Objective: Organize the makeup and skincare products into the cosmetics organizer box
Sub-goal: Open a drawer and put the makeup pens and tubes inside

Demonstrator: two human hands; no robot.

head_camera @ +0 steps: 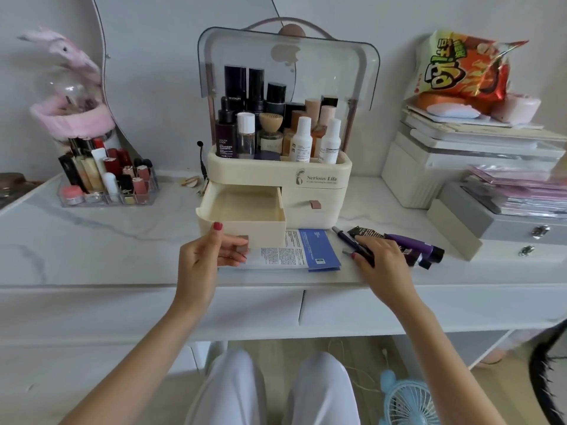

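Note:
The cream cosmetics organizer box (319,182) stands mid-table with its clear lid raised and several bottles in the top tray. Its left drawer (245,207) is pulled out and holds nothing visible. My left hand (208,253) pinches the drawer's small handle tab. My right hand (380,256) rests on a pile of tubes and pens: a dark pen (346,239), a purple tube (414,245) and a black sachet (366,232); its fingers curl around the pen. A blue and white sachet (310,250) lies flat in front of the box.
A clear lipstick rack (107,179) stands at the left. White boxes, books and a snack bag (466,69) are stacked at the right, with a grey drawer case (506,225) near the tubes. The right drawer (316,207) of the box is closed.

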